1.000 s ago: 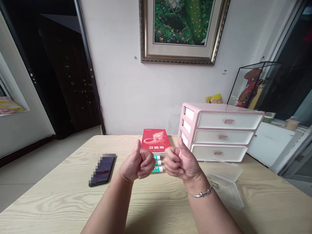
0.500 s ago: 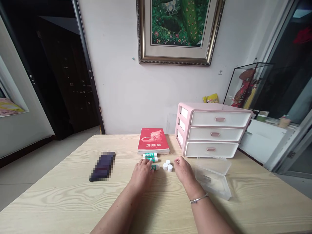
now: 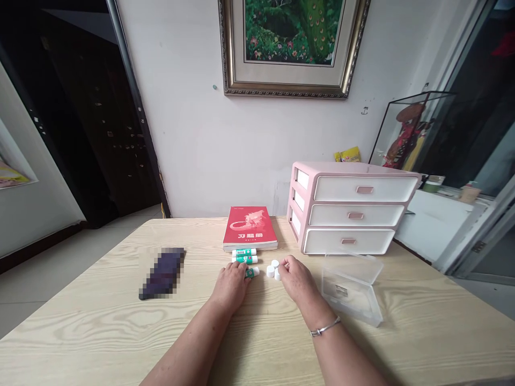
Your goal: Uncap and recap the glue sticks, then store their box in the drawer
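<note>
Three green-and-white glue sticks lie sideways in front of a red book. The far glue stick (image 3: 243, 252) and the middle glue stick (image 3: 247, 259) are close together. My left hand (image 3: 230, 284) is closed over the near glue stick (image 3: 252, 272), whose left part is hidden under my fingers. Just right of it, three small white caps (image 3: 270, 271) stand in a tight cluster. My right hand (image 3: 296, 276) has its fingers pinched at the rightmost white cap (image 3: 277, 275), covering part of it. A silver bracelet is on the right wrist.
The red book (image 3: 250, 227) lies at the table's back edge. A pink-and-white drawer unit (image 3: 354, 214) stands to its right. An open clear plastic box (image 3: 354, 300) is beside my right forearm. At left lies a dark, pixelated object (image 3: 163, 273).
My right hand has moved left, and its fingertips now meet the white caps. My left hand stays on the near glue stick. The camera view has shifted slightly.
</note>
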Demonstrator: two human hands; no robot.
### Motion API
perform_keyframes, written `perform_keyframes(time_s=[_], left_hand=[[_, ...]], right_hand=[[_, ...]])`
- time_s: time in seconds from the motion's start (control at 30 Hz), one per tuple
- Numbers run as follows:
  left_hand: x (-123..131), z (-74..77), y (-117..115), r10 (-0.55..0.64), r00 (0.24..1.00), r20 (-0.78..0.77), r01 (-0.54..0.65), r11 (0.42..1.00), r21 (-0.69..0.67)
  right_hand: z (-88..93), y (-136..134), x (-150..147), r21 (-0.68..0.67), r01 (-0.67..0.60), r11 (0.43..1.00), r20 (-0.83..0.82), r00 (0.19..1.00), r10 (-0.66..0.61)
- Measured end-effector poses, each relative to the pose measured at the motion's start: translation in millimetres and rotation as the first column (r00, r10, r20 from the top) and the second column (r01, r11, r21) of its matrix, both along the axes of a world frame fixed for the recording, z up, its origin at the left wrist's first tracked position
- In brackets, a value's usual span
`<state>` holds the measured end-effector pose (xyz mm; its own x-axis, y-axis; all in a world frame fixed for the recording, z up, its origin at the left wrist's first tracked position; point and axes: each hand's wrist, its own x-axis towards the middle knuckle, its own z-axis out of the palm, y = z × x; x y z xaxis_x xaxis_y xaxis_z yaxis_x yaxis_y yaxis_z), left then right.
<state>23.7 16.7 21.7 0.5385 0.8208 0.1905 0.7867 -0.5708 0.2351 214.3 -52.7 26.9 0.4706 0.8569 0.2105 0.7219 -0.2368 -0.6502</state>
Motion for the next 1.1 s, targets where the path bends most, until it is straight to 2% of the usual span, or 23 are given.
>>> perform_keyframes(time_s=[0.17, 0.27, 0.37, 0.5, 0.67, 0.77, 0.83, 0.93, 1.0, 1.1], left_hand=[[-5.3, -3.4, 0.9, -0.004, 0.998, 0.07, 0.007, 0.999, -0.043], [-10.0, -5.0, 2.7, 0.022, 0.978, 0.21, 0.009, 0.989, -0.144], [-12.7, -6.7, 4.1, 0.055, 0.901, 0.431, 0.065, 0.963, -0.26], [-12.4, -3.8, 0.1, -0.018, 0.787, 0.617, 0.242, 0.928, -0.282], [-14.2, 8.2, -8.6, -0.092, 0.77, 0.632, 0.361, 0.879, -0.312], [-16.2, 11.4, -9.9, -0.104, 0.773, 0.625, 0.373, 0.873, -0.315], [-16.7, 11.7, -10.3, -0.117, 0.774, 0.623, 0.381, 0.871, -0.309], [-16.3, 12.3, -12.8, -0.125, 0.78, 0.613, 0.403, 0.85, -0.34], [-15.7, 13.7, -15.4, -0.125, 0.78, 0.613, 0.423, 0.828, -0.369], [-15.6, 16.4, -18.6, -0.133, 0.769, 0.625, 0.448, 0.81, -0.379]], right_hand=[[0.0, 0.1, 3.2, -0.061, 0.037, 0.997, -0.001, 0.999, -0.037], [-1.5, -1.2, 4.1, -0.112, 0.008, 0.994, 0.011, 1.0, -0.007], [-5.7, -2.4, 2.4, -0.122, -0.036, 0.992, 0.038, 0.998, 0.041], [-14.2, -1.0, 1.4, -0.102, -0.079, 0.992, 0.071, 0.994, 0.086], [-16.3, 2.7, 8.7, -0.074, -0.081, 0.994, 0.088, 0.992, 0.087], [-7.3, 1.6, 11.1, 0.055, -0.067, 0.996, -0.058, 0.996, 0.07], [1.0, -1.0, 9.1, 0.202, -0.102, 0.974, -0.287, 0.945, 0.159], [11.4, -5.8, 2.2, 0.366, -0.186, 0.912, -0.565, 0.734, 0.377], [15.1, -8.1, -2.5, 0.398, -0.223, 0.89, -0.636, 0.632, 0.443], [16.3, -9.3, -6.6, 0.422, -0.245, 0.873, -0.642, 0.599, 0.478]])
